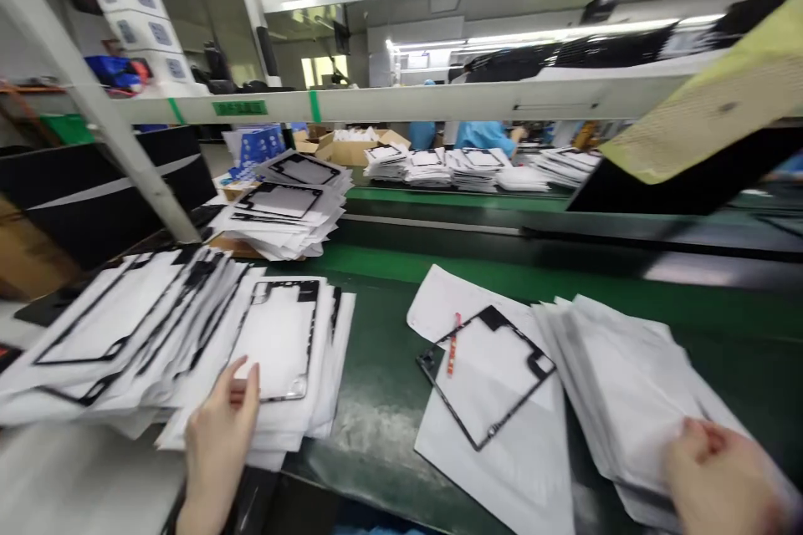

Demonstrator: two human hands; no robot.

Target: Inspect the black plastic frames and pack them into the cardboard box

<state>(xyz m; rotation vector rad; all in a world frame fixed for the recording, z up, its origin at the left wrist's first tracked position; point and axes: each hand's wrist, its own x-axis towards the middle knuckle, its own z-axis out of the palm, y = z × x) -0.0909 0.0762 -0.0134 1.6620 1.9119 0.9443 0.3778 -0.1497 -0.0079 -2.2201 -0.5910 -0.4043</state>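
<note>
one left hand (219,430), lower left: thumb and forefinger bent close together at the near edge of a black frame (308,292); pinching or merely touching, cannot tell

said black frame: thin, on the top white sheet of a loose stack (276,426), left of centre

one right hand (721,468), lower right, blurred: fingers curled at the near right edge of a white sheet pile (627,384); gripping or only resting, cannot tell

one second frame (493,318), between the hands: set cornerwise over overlapping white papers (502,476), with a red-marked strip (452,347) at its left side

one fanned pile (125,309), far left: white sheets with black frames, just beside the loose stack

one taller pile (282,217), behind these: similar frames and sheets, edges uneven

one green worktop (376,401), beneath the central items

one row of sheet stacks (457,167), farther back, beside an open cardboard box (351,152)

one blue sleeve (486,136) of another person, beyond that row
</note>
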